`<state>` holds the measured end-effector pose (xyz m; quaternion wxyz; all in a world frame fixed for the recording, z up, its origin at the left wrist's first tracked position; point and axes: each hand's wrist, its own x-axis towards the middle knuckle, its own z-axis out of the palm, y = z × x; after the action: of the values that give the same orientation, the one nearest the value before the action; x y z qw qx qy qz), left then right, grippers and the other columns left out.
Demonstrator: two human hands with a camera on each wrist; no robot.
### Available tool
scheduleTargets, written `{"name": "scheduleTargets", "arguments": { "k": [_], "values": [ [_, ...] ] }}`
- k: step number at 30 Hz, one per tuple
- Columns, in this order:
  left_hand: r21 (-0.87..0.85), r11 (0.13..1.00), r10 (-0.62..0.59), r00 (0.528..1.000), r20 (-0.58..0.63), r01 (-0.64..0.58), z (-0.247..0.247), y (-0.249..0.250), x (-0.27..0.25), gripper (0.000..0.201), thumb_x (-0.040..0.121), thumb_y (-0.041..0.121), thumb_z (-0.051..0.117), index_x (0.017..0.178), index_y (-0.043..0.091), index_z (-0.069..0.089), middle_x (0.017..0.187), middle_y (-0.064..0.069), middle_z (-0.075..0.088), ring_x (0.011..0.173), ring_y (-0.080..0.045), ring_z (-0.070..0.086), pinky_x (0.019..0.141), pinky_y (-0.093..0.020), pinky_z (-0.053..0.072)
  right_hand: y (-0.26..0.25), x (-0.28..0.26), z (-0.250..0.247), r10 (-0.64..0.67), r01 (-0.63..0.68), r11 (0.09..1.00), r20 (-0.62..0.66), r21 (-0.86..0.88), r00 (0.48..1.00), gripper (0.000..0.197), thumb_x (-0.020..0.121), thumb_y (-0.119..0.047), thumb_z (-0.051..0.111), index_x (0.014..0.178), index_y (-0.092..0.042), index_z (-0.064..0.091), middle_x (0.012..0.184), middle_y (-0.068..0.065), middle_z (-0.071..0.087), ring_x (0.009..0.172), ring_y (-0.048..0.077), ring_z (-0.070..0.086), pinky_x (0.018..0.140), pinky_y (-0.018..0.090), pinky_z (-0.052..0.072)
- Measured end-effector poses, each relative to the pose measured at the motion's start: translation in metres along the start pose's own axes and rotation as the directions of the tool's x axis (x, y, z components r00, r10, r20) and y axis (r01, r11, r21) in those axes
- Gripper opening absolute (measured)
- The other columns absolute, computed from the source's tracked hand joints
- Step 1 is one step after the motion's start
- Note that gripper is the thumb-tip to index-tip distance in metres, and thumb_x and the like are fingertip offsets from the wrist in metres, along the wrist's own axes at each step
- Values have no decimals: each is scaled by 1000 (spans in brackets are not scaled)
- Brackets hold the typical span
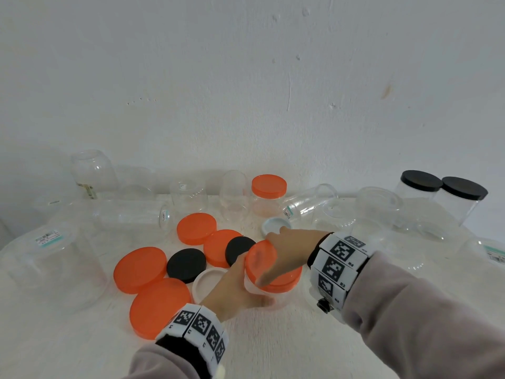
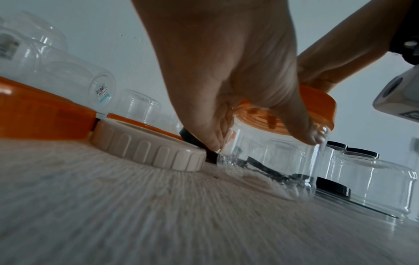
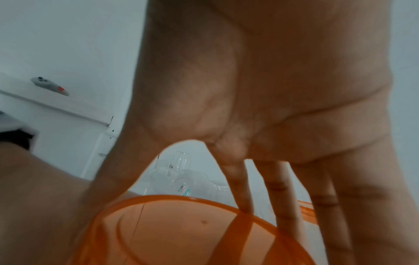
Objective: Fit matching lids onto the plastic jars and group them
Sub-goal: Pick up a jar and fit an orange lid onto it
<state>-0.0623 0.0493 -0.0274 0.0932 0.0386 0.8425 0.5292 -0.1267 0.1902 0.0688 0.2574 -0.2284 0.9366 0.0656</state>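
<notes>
A small clear jar [image 1: 276, 298] stands on the white table near the front centre. My left hand [image 1: 246, 283] grips its side, thumb on one side and fingers on the other. In the left wrist view the left hand [image 2: 265, 138] wraps the jar [image 2: 267, 165] just under the rim. An orange lid [image 1: 276, 274] sits slightly tilted on the jar's mouth. My right hand [image 1: 281, 250] holds that lid from above, with fingers [image 3: 240, 188] and thumb curled over the edge of the orange lid [image 3: 181, 233].
Loose orange lids [image 1: 140, 269], black lids [image 1: 186, 265] and a white lid [image 1: 209, 283] lie just left of the jar. Another white lid [image 1: 276, 225] lies behind it. Several open clear jars line the back wall, beside an orange-lidded jar [image 1: 269, 198]. Two black-lidded jars [image 1: 442, 198] stand far right.
</notes>
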Motion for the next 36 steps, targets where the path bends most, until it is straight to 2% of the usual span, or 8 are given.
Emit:
{"name": "scheduleTargets", "arguments": {
  "k": [5, 10, 13, 20, 25, 29, 32, 36],
  "values": [
    [41, 999, -26, 1000, 2, 26, -1, 3, 0, 103, 70, 23, 84, 147, 26, 16, 142, 8, 38, 130, -11, 40, 110, -36, 38, -1, 0, -2, -93, 96, 994, 70, -47, 993, 112, 66, -54, 79, 147, -47, 2, 148, -4, 21, 135, 29, 28, 102, 53, 38],
    [-10, 1000, 2, 1000, 7, -2, -1, 1, -1, 98, 70, 22, 84, 144, 29, 22, 134, 15, 43, 121, -2, 44, 105, -26, 38, 1, 3, 4, -59, 59, 997, 0, 53, 998, 103, 63, -74, 67, 146, -36, 19, 139, -1, 32, 114, 26, 47, 91, 44, 47],
    [-7, 1000, 5, 1000, 11, -5, -2, 0, -2, 96, 70, 22, 84, 144, 29, 23, 135, 14, 45, 123, -3, 44, 106, -30, 40, 0, 3, 7, -6, 8, 998, -22, 59, 1000, 102, 63, -81, 59, 144, -29, 24, 138, 1, 34, 118, 27, 48, 91, 43, 47],
    [42, 999, 4, 1000, 15, -4, -2, 4, -1, 98, 71, 23, 83, 143, 32, 17, 132, 18, 38, 121, -2, 40, 109, -28, 37, 3, 2, -1, -104, 104, 994, 37, 12, 994, 116, 63, -56, 80, 148, -44, 2, 144, -2, 25, 132, 28, 32, 101, 52, 41],
    [26, 1000, 10, 1000, 13, -10, -1, -1, 1, 94, 70, 26, 83, 138, 37, 20, 123, 28, 40, 108, 9, 43, 95, -14, 36, 2, 4, 4, -85, 86, 995, -18, 42, 996, 103, 61, -69, 73, 144, -33, 24, 119, -5, 33, 112, 22, 43, 90, 44, 47],
    [21, 1000, 13, 1000, 10, -13, -1, -3, 1, 97, 70, 27, 83, 143, 32, 20, 134, 17, 43, 119, 0, 43, 101, -22, 38, -2, 3, 10, -18, 23, 997, -61, 72, 998, 102, 62, -78, 63, 141, -23, 29, 132, 2, 37, 96, 19, 43, 76, 33, 44],
    [15, 1000, 9, 1000, 12, -9, -1, -3, 1, 93, 71, 24, 83, 140, 38, 21, 130, 21, 42, 116, 3, 43, 100, -19, 38, -4, 2, 5, 4, -3, 1000, -27, 18, 1000, 103, 63, -76, 67, 143, -24, 27, 136, 5, 38, 110, 24, 47, 87, 39, 47],
    [42, 999, -4, 1000, 15, 3, -1, -2, 2, 94, 71, 23, 83, 138, 41, 20, 133, 20, 40, 121, 1, 41, 104, -21, 36, -6, 1, -2, -79, 81, 995, 48, -53, 996, 113, 66, -52, 80, 149, -40, 5, 149, 2, 22, 136, 32, 27, 100, 54, 40]
  ]
}}
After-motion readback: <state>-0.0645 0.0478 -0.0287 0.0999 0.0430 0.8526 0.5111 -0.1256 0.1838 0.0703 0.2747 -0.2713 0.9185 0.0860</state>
